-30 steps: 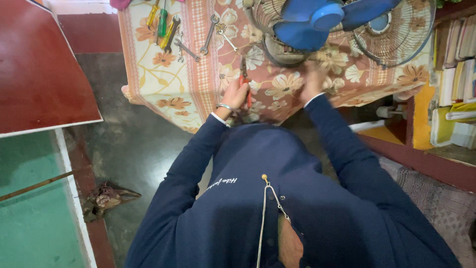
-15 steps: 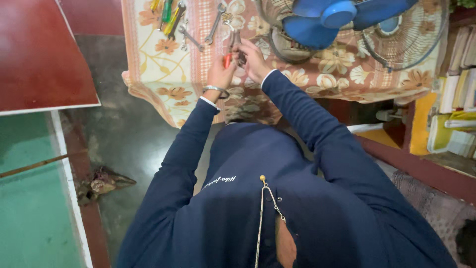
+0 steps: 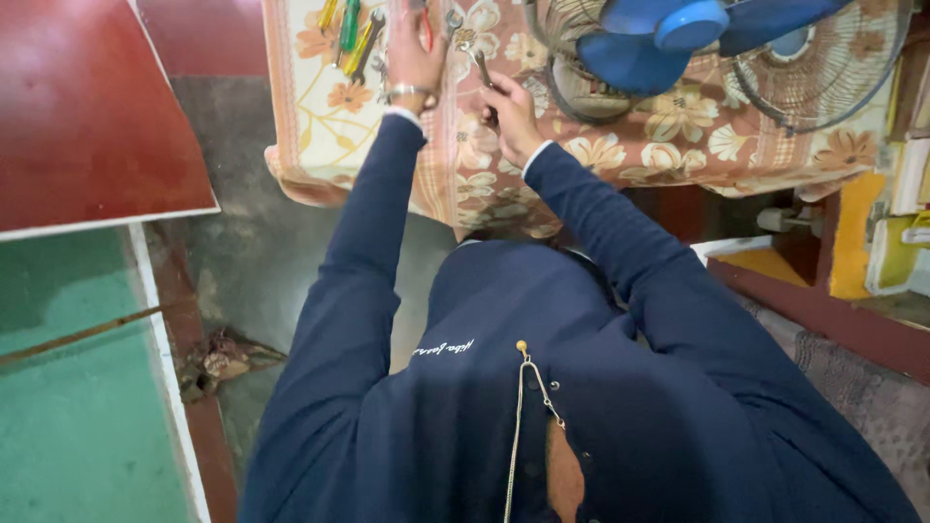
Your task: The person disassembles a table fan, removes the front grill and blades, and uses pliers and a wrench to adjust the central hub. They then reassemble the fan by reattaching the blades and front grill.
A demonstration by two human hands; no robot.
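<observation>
Screwdrivers (image 3: 351,29) left of both hands on the tablecloth (image 3: 465,174), fan (image 3: 678,39) to their right.

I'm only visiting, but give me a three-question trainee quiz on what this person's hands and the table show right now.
1. True or false: the left hand grips a tool with red handles.
2. What colour are the fan blades on the table? A green, B blue, C white.
3. Fill in: the right hand holds a metal ____.

Key: 1 true. 2 B. 3 wrench, as far as its shape shows; it lies beside the fan's wire guard.
</observation>
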